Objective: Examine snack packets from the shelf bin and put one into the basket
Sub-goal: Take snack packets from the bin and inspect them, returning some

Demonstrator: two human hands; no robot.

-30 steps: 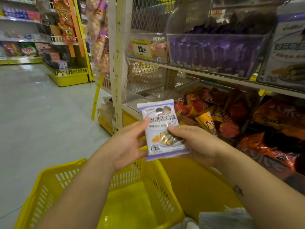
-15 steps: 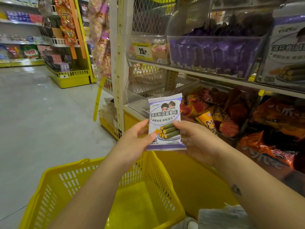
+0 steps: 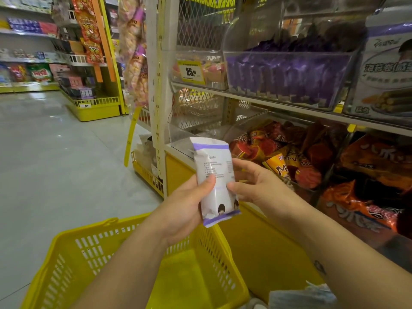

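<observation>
A shopper checks the back of a snack packet [image 3: 213,175] above a yellow basket [image 3: 73,234].

The examining step appears to be in hand. The left hand [image 3: 185,210] grips the packet's lower half, thumb across its fine print, while the right hand [image 3: 256,188] pinches its right edge. The packet stands nearly upright between both hands, in front of the shelf and above the basket's far rim. To finish, the next move would call for lowering it toward the person and letting go inside the basket.
</observation>
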